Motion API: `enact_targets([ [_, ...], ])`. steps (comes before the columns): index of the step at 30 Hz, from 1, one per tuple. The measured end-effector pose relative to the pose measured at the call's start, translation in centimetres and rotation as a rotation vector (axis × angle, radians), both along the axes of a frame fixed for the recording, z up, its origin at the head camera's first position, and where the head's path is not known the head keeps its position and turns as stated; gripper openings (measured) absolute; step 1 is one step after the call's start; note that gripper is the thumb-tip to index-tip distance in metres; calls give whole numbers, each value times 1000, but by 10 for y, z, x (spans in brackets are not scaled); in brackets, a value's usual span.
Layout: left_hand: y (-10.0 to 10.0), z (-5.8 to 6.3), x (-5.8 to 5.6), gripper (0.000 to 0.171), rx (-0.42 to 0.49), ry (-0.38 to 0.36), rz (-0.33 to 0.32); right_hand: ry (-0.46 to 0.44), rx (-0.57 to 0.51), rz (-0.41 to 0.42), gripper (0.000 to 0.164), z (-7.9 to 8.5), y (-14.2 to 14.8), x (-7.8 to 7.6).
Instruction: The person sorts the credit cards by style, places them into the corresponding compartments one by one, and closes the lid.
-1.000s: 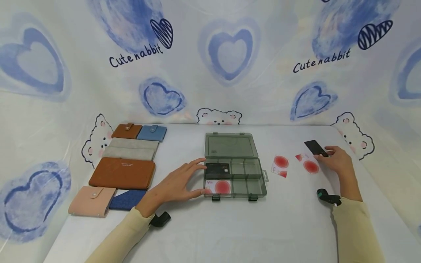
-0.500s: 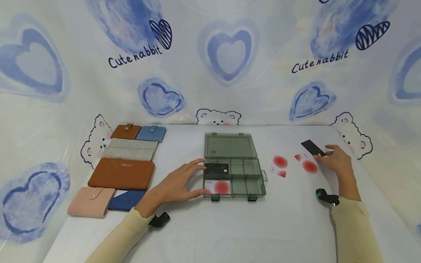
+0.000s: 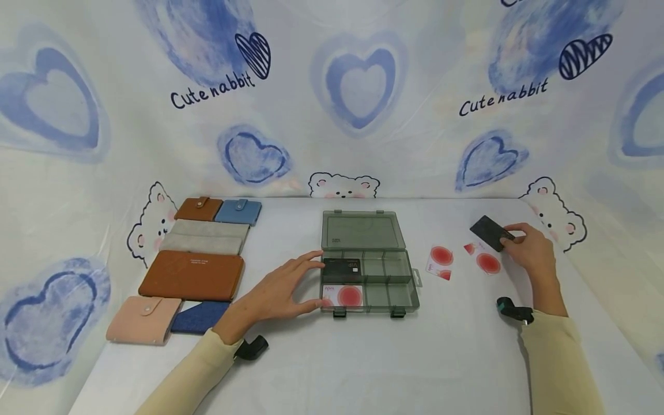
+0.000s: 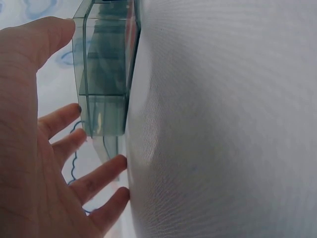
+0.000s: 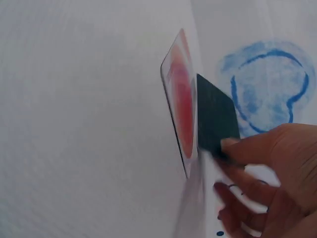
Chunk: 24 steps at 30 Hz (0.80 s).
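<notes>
My right hand [image 3: 531,248] pinches a black card [image 3: 487,231] between thumb and fingers, on the right. In the right wrist view the black card [image 5: 214,116] is tilted up beside a white card with a red circle [image 5: 179,104]. My left hand [image 3: 275,293], fingers spread, touches the left side of a green see-through compartment box [image 3: 400,295], its lid lying back. Inside its left compartments lie a black VIP card [image 3: 339,271] and a white card with a red circle [image 3: 349,295]. In the left wrist view my thumb meets the box's rim [image 4: 81,54].
Another red-and-white card [image 3: 441,257] lies right of the box. On the left sit wallets: brown [image 3: 199,208], light blue [image 3: 240,212], grey [image 3: 210,235], large brown [image 3: 192,274], pink [image 3: 145,320] and dark blue [image 3: 202,317]. A printed cloth [image 3: 290,104] hangs behind.
My right hand has raised and turned the black card, moving slightly left, so more of its face shows. The left hand stays at the box.
</notes>
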<state>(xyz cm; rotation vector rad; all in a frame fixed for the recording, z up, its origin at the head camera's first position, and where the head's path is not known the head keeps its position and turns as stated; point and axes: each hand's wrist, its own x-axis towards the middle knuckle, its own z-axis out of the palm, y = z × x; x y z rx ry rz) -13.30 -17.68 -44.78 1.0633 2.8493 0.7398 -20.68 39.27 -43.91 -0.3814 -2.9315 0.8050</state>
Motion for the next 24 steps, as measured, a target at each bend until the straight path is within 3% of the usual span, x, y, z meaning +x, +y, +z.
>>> enact_targets([
  [6, 0, 0, 0, 75, 1, -6, 4, 140, 18, 65, 42, 15, -25, -3],
  [12, 0, -2, -1, 74, 1, -7, -2, 175, -46, 147, 41, 42, -67, 1],
  [19, 0, -2, -1, 74, 8, 3, -5, 224, -133, 333, 33, 59, -126, 12],
  [24, -1, -2, -1, 74, -3, 7, -5, 251, -179, 478, 27, 56, -175, 21],
])
